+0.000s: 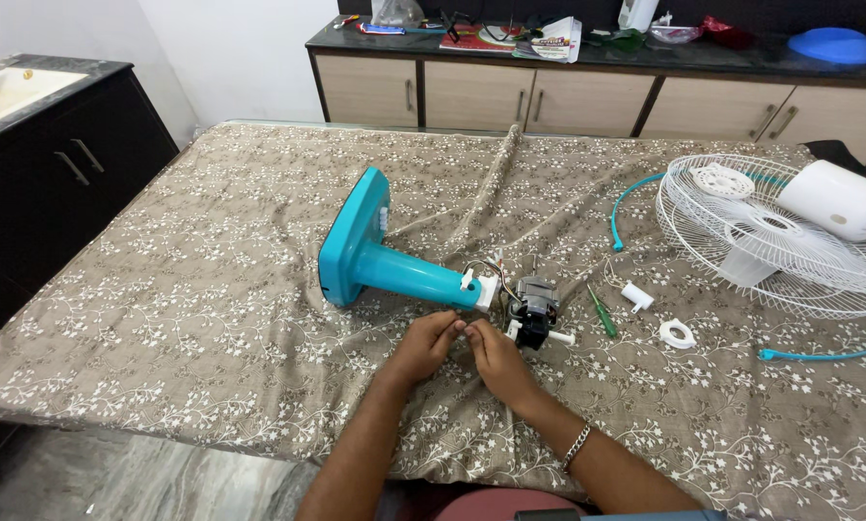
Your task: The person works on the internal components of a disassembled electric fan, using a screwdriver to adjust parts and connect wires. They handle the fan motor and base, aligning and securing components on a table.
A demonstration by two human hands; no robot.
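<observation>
Both hands pinch together just below the fan motor [534, 311].
Left hand [425, 345] and right hand [495, 359] meet fingertip to fingertip on something too small to tell; teal stand [380, 262] lies sideways on the worktop [211, 289], keeping the motor within reach.

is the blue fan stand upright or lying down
Lying down: the fan stand rests on its side on the tablecloth, base on edge.

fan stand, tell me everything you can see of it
The fan stand is teal, looks like smooth plastic, and lies on its side on the patterned cloth. Its flat square base points left and tilts up; the round column runs right to a white fitting with loose wires. There the bare motor is attached, its shaft pointing right. Both hands, left and right, sit just below that end, fingertips together near the wires; whether they touch the stand is unclear.
</observation>
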